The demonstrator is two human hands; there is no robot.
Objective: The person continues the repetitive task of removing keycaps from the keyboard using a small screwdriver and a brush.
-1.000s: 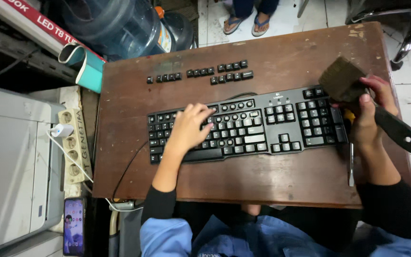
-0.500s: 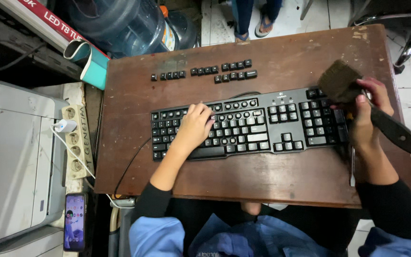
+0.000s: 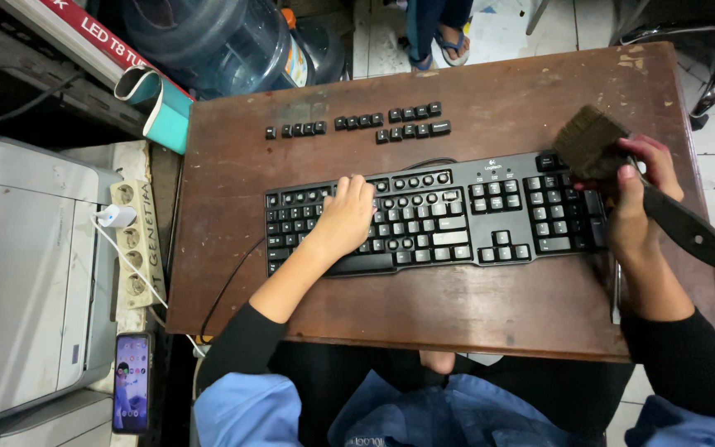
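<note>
Fingers of the left hand [image 3: 345, 217] lie loosely curled, flat on the black keyboard [image 3: 436, 217]; right hand [image 3: 635, 194] grips a black-handled brush [image 3: 622, 178] at the keyboard's far right corner.

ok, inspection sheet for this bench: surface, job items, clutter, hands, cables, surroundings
Surface: brown wooden table, worn, chipped at the far right corner.
Job's things: black keyboard lying flat, some upper-row keycaps off; loose keycaps lined up in rows behind it.
Clutter: slim metal tool at the right edge.
Grippers: left hand resting on the keys; right hand gripping a black-handled brush, bristles over the keyboard's far right corner.
Cables: keyboard cable running off the front left; white plug in a power strip.
Surroundings: grey printer, phone with screen lit, water jug, another person's sandalled feet.
</note>
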